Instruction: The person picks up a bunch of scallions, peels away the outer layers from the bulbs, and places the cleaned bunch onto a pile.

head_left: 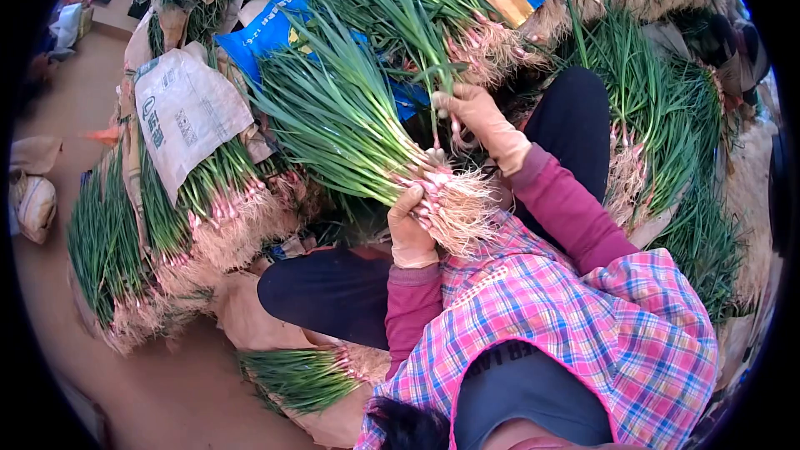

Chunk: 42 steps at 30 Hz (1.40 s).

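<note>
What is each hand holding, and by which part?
The left hand holds a large green bunch by its pale lower stems, near the roots; the right hand grips a few stalks by their lower part.

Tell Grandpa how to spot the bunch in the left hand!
Find the pink checked top. Just above it, the left hand grips a leafy green bunch. Unlike the bunches lying around, this one has fingers wrapped beside its pale roots.

The left hand (412, 229) grips a leafy bunch (354, 121) near its pale roots (460, 210), which face the person. The right hand (479, 117) pinches a few stalks (441, 77) just above that bunch. A white sack (193, 112) lies over the left pile (171, 229); a smaller pile (302, 377) lies near the left knee (292, 290).
</note>
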{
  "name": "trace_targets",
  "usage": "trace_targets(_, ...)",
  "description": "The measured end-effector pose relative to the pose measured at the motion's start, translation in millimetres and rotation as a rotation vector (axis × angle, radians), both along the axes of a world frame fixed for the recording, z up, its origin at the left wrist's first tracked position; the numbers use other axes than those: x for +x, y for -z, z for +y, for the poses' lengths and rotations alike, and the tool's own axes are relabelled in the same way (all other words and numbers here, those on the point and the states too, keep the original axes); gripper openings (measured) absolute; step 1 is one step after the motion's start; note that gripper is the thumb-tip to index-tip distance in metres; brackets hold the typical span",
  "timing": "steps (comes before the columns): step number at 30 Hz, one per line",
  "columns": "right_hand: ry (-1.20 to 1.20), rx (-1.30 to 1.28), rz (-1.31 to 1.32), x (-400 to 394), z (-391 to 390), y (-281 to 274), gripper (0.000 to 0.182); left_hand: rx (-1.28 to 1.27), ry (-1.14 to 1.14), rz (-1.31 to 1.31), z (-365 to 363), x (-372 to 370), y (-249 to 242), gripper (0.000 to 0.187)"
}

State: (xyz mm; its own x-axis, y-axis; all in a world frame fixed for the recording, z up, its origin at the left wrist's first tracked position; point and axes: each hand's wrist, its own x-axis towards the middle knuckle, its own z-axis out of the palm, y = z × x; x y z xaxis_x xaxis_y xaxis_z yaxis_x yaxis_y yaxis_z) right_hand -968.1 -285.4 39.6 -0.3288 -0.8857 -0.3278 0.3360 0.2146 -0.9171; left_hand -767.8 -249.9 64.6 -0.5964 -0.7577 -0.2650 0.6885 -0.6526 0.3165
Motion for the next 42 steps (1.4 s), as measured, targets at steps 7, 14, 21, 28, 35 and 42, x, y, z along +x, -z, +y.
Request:
trace_targets(7, -0.208, 0.085, -0.435, 18.9, 10.8, 8.5, 0.022, 0.016, 0.047, 0.002, -1.5, 4.6, 23.5, 0.059)
trace_targets(14, 0.165, -0.024, -0.579, 36.4, 18.1, 25.9, 0.017, -0.026, 0.005, 0.009, 1.3, -0.5, 4.8, 0.069)
trace_targets(21, -0.342, 0.077, 0.901, 25.5, 55.7, 45.6, 0.027, -0.073, -0.043, 0.032, -0.5, 10.8, -9.8, 0.076)
trace_targets(28, -0.084, 0.077, 1.101, 0.6, -10.5, 68.1, 0.021, -0.069, -0.002, 0.018, -0.8, 13.2, -4.0, 0.078)
trace_targets(35, -0.152, -0.026, -0.09, 12.2, 18.7, 9.7, 0.018, 0.001, -0.038, -0.003, 0.2, 13.3, -1.6, 0.072)
trace_targets(42, -0.311, -0.031, 0.019, 31.8, 7.7, 8.5, 0.011, -0.074, 0.004, 0.039, -1.3, 9.2, -7.9, 0.074)
